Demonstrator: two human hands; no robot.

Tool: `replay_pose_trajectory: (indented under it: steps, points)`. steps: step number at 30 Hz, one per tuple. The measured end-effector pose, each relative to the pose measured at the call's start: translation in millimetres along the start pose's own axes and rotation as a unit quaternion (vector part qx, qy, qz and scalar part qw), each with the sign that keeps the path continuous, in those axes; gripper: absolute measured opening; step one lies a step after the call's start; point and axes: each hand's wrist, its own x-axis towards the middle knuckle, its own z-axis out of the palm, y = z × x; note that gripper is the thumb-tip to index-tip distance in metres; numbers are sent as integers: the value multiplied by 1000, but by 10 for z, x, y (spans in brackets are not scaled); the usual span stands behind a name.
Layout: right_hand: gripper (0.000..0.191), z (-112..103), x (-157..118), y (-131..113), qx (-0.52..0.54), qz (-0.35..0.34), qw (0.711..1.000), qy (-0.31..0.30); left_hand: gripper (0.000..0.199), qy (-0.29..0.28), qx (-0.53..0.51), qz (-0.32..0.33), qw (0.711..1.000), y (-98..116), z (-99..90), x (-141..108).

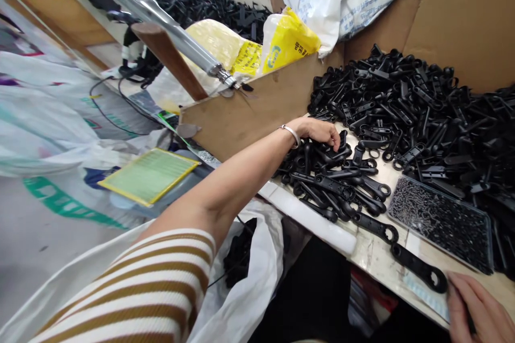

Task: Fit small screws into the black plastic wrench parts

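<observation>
My left hand [322,133] reaches into a pile of black plastic parts [330,177] on the pale tabletop, its fingers curled down on a black piece at the top of the pile. At the lower right edge, my right hand [478,308] has its fingers bent around a dark item that is mostly hidden. Beside its fingertips lies a black part with a ring end [418,267], and another similar part [376,226] lies just beyond, toward the pile.
A clear tray [440,220] of small screws and black bits sits at the right. Behind it rises a large heap of black parts [402,96] against cardboard [462,21]. A metal tool [161,21] hangs upper left. An open white sack [261,273] stands below the table.
</observation>
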Motion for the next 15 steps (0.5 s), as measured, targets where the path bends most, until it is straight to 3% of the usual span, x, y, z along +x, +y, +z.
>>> replay_pose_trajectory:
  steps: [8, 15]
  points:
    - [43, 43, -76, 53, -1, -3, 1000, 13, 38, 107, -36, -62, 992, 132, 19, -74]
    - [46, 81, -133, 98, 6, -1, 1000, 22, 71, 163, -1, -168, 972, 349, 95, 153]
